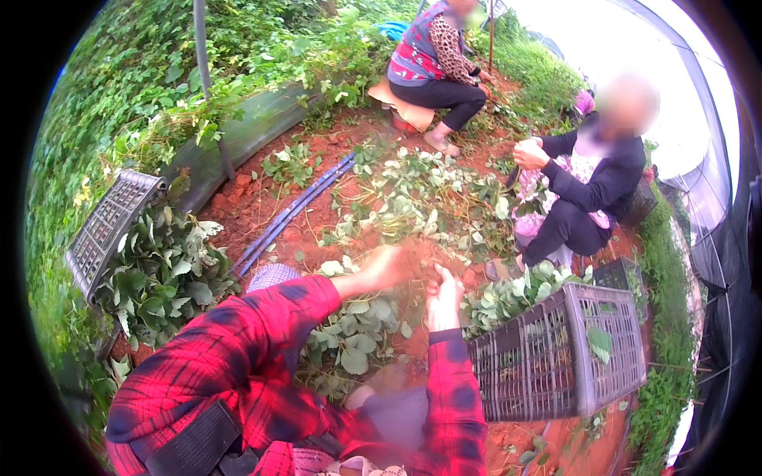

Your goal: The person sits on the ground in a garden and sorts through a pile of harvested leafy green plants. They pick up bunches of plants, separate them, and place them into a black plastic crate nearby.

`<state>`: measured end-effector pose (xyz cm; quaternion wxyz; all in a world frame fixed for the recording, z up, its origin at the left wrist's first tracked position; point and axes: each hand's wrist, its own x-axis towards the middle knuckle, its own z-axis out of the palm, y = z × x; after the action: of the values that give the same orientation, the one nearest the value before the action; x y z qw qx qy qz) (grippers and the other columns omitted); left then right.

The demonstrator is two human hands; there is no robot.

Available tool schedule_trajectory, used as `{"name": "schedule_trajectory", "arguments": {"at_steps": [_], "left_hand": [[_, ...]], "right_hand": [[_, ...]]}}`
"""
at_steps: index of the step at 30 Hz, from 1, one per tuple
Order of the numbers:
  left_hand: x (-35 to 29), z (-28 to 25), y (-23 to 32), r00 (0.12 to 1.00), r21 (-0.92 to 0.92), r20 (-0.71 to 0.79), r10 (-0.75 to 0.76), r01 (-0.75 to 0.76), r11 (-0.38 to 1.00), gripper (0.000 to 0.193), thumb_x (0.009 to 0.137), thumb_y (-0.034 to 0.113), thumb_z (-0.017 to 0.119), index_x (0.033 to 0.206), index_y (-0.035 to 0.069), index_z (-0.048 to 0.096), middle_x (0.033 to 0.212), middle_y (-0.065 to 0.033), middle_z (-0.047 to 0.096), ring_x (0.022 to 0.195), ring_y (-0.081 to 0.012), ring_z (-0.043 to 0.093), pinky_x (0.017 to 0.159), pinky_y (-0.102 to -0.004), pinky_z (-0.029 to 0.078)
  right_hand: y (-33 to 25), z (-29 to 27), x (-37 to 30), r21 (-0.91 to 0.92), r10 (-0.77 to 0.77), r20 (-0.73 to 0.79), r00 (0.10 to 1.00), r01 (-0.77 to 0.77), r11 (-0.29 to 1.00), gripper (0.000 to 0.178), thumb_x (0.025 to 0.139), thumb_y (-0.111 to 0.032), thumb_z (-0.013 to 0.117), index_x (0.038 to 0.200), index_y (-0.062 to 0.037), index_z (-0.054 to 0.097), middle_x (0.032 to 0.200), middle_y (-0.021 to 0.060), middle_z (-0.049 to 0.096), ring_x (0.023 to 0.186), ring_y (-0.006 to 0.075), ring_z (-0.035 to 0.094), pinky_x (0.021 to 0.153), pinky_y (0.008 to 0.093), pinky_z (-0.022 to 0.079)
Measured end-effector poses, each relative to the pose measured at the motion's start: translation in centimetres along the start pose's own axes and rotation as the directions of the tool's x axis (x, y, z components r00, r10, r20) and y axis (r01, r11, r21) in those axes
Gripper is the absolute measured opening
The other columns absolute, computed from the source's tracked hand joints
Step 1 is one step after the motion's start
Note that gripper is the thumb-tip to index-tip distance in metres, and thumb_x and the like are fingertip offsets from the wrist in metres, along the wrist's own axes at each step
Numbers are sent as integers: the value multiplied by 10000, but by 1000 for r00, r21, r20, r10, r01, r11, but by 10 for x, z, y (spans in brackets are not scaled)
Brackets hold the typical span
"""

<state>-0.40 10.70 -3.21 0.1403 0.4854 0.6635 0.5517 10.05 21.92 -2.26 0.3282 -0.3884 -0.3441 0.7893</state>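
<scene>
In the middle of the view my left hand reaches in, its fingers smeared by motion. A brownish, blurred, root-like tangle shows between it and my right hand. The right fingers are curled together; what they hold, if anything, I cannot make out. Below my left hand, leafy green seedlings lie in a heap by my legs. More loose seedlings with thin stems are strewn over the red soil beyond my hands.
On the right stands a dark plastic crate with leafy plants beside it. Another crate tips at the left against a plant pile. Blue striped strips lie on the soil. Two people sit ahead, one in a patterned vest, one in a dark jacket.
</scene>
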Motion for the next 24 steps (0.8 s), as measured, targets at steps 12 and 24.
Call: {"name": "schedule_trajectory", "arguments": {"at_steps": [12,24], "left_hand": [[7,-15,30,956,18,16,-293,293,956,330,656,86,659,981,112,606,872,-89,637,814,-181,617,709,-296,469],[4,-11,3,992,167,43,-122,113,979,189,668,174,639,839,96,625,750,-120,614,695,-287,595,610,-357,454]], "right_hand": [[-6,-27,21,-134,81,240,967,-49,990,241,705,-22,625,917,-39,511,767,47,563,515,134,496,409,213,379],[-12,-20,10,-636,-18,461,887,345,691,275,680,-65,597,947,-3,573,806,67,602,581,152,567,508,251,449]]}}
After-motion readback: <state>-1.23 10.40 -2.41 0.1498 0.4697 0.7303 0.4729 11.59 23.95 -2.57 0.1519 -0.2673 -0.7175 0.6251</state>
